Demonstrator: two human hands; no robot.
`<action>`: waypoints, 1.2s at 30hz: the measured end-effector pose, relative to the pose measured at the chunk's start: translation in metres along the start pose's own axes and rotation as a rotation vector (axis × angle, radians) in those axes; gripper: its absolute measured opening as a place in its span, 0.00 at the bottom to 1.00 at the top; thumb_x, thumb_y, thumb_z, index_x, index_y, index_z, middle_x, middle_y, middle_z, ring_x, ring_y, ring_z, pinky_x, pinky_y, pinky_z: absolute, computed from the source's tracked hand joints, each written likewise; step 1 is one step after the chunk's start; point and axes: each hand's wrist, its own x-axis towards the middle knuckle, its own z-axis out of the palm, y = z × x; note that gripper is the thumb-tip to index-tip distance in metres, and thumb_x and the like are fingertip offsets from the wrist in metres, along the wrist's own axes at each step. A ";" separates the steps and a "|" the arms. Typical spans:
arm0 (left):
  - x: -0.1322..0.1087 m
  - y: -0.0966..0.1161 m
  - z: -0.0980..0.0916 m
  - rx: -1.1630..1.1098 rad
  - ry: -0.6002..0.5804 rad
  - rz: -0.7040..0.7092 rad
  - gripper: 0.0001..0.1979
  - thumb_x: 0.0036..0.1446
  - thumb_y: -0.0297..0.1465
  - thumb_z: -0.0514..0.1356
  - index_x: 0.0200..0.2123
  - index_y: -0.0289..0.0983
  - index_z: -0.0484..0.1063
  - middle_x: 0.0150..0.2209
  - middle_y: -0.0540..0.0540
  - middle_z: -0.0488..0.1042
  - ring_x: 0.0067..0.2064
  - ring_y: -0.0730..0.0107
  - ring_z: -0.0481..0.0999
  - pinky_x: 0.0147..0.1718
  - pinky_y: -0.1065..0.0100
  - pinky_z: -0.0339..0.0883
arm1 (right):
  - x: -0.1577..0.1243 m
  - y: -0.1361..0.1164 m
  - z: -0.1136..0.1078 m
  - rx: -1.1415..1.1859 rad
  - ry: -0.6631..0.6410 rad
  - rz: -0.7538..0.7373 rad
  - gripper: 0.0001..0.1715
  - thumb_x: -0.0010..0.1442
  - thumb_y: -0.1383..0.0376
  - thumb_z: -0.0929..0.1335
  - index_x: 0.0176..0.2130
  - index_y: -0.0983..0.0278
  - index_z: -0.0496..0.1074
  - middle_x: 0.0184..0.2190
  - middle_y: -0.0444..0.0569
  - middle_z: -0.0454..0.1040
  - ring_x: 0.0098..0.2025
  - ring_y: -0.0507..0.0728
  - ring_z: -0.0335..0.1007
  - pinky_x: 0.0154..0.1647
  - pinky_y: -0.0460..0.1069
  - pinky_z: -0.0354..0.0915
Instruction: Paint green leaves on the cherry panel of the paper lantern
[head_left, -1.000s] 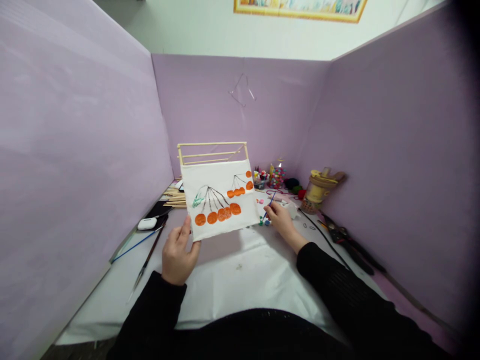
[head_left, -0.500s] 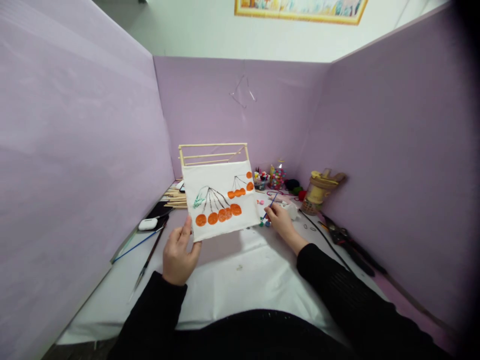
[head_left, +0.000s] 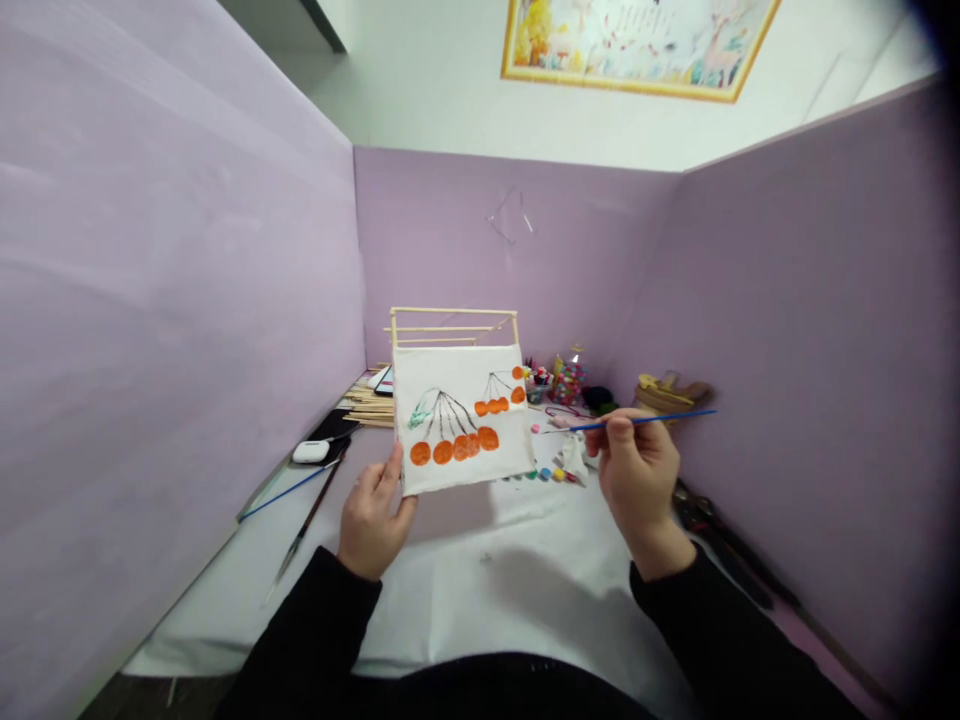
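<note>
My left hand (head_left: 375, 515) grips the lower left corner of a white fabric panel (head_left: 450, 370), which is fixed to a thin wooden stick frame (head_left: 454, 311). Orange round fruits with dark stems and a green leaf are painted on the panel. It is held up off the table, tilted toward me. Over to the right, my right hand (head_left: 637, 480) pinches a thin blue paintbrush (head_left: 660, 418) held almost level, its tip pointing left at the panel's right edge, apart from it. Small paint pots (head_left: 546, 474) in several colours stand behind the panel's lower right corner, partly hidden.
On the left lie a white earphone case (head_left: 310, 452), another blue brush (head_left: 289, 491), a dark-handled brush (head_left: 304, 530) and a bundle of wooden sticks (head_left: 367, 408). A jar of coloured pompoms (head_left: 570, 380) stands at the back. Black-handled pliers (head_left: 720, 540) lie right. Purple partitions (head_left: 442, 230) enclose the table.
My right hand has risen from near the paint pots and moved right, turning the brush from steep to nearly level. The left hand still holds the panel. The camera view has shifted.
</note>
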 end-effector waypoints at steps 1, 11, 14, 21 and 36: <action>0.000 0.000 0.000 0.001 0.003 0.000 0.34 0.55 0.25 0.58 0.64 0.40 0.54 0.35 0.45 0.69 0.35 0.65 0.72 0.37 0.65 0.70 | -0.003 -0.016 0.009 0.047 -0.065 -0.035 0.13 0.61 0.54 0.66 0.33 0.62 0.66 0.22 0.43 0.68 0.21 0.50 0.64 0.21 0.46 0.61; -0.003 0.001 -0.001 0.008 -0.026 -0.033 0.33 0.56 0.27 0.56 0.65 0.41 0.53 0.36 0.45 0.69 0.36 0.66 0.71 0.37 0.66 0.71 | -0.023 -0.058 0.114 0.017 -0.287 -0.181 0.07 0.62 0.62 0.66 0.34 0.63 0.68 0.25 0.43 0.71 0.24 0.49 0.67 0.26 0.45 0.65; -0.003 0.001 -0.001 -0.010 -0.036 -0.033 0.33 0.56 0.27 0.56 0.65 0.40 0.53 0.36 0.44 0.70 0.36 0.65 0.72 0.37 0.66 0.71 | -0.026 -0.048 0.127 -0.002 -0.278 -0.174 0.08 0.62 0.61 0.66 0.34 0.63 0.68 0.24 0.44 0.72 0.24 0.50 0.68 0.27 0.45 0.65; -0.003 0.002 -0.003 -0.022 -0.055 -0.044 0.33 0.56 0.27 0.56 0.65 0.39 0.54 0.37 0.43 0.70 0.38 0.63 0.72 0.38 0.64 0.70 | -0.030 -0.037 0.132 -0.002 -0.284 -0.162 0.08 0.62 0.60 0.66 0.35 0.63 0.69 0.24 0.44 0.72 0.24 0.50 0.68 0.26 0.46 0.66; -0.002 0.002 -0.003 -0.032 -0.044 -0.042 0.34 0.56 0.27 0.57 0.65 0.40 0.52 0.37 0.44 0.70 0.37 0.63 0.72 0.37 0.64 0.71 | -0.028 -0.027 0.133 -0.006 -0.249 -0.155 0.08 0.62 0.60 0.66 0.35 0.62 0.69 0.24 0.43 0.71 0.24 0.50 0.67 0.27 0.46 0.65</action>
